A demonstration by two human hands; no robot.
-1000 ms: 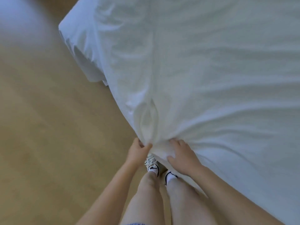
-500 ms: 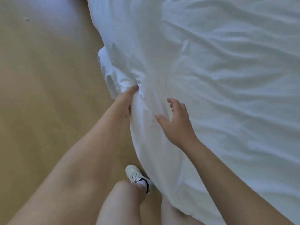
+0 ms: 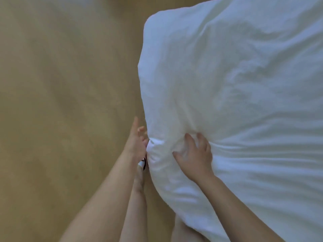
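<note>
Head view: white sheet (image 3: 236, 84) spread over bed, near edge bunched above floor (image 3: 61, 102). Right hand (image 3: 194, 154) claws a fistful. Left hand (image 3: 138, 140) loosely spread, only touching bunch. Risk: lopsided pull drags sheet off its corner.

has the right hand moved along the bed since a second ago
Yes. The right hand has moved up the bed's edge toward the mattress corner, and now clutches the white sheet nearer that corner than before.

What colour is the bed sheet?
The sheet is plain white, seen in the head view.
</note>
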